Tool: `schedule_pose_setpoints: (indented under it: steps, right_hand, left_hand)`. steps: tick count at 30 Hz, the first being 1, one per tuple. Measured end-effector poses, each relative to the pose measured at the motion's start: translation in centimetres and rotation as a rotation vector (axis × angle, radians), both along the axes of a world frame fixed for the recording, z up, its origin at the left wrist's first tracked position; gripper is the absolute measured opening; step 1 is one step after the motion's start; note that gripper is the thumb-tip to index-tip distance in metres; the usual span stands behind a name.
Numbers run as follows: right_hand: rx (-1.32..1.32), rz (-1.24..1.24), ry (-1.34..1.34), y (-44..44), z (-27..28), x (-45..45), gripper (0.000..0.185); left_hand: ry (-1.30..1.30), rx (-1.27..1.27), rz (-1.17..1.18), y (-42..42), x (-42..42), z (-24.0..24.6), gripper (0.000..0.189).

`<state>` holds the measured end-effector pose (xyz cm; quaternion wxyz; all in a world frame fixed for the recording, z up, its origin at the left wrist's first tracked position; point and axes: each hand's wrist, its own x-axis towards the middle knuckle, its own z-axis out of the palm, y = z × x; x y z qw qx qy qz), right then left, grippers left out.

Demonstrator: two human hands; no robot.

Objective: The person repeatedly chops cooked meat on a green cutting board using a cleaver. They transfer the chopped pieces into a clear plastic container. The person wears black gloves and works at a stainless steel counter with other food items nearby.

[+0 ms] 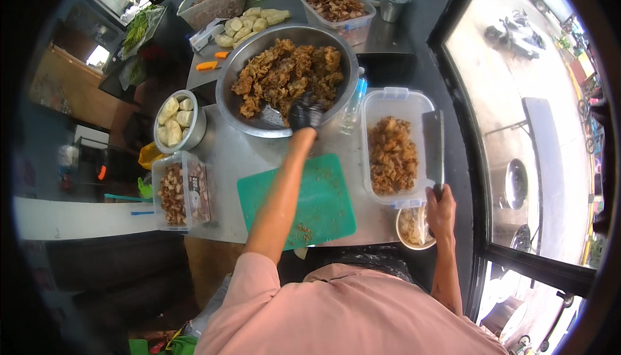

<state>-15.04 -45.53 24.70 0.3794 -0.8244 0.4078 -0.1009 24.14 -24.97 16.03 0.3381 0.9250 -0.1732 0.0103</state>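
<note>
My left hand (pixel 306 110), in a black glove, reaches into the near right side of a large metal basin (pixel 228 107). Browned, fried-looking food pieces (pixel 286 73) are heaped in that basin. Blur hides whether its fingers grasp any of them. In my right hand (pixel 442 209) is the handle of a cleaver (pixel 434 146), its blade standing over the right side of a clear plastic container (pixel 398 94). Chopped brown food (pixel 393 156) lies inside this container. Below my left forearm is a green cutting board (pixel 325 195) with a few crumbs near its front edge.
A water bottle (pixel 354 105) stands between basin and container. A tub with a plastic bag (pixel 412 226) sits by my right wrist. At left are a pot of peeled pale pieces (pixel 196 122) and a box of diced food (pixel 196 199). Orange-handled knives (pixel 207 65) lie behind.
</note>
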Motion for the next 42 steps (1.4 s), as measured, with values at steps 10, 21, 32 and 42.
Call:
schedule_pose_setpoints:
  steps: [10,21,32,42]
  right_hand:
    - [0.111,-0.037,-0.035,-0.7,-1.8,-2.3,0.025]
    - [0.015,0.15,-0.104,2.8,-1.8,-1.0,0.025]
    - [0.291,0.535,0.041,16.5,-4.2,2.3,0.033]
    - [0.003,0.882,0.321,21.6,-14.3,0.6,0.03]
  left_hand:
    - [0.86,0.946,0.013,5.8,12.4,-8.5,0.06]
    - [0.688,-0.821,0.113,15.4,0.0,4.1,0.055]
    - [1.207,-1.405,0.679,20.7,-25.0,-10.6,0.04]
    - [0.906,-0.932,0.659,23.1,-28.4,-13.2,0.022]
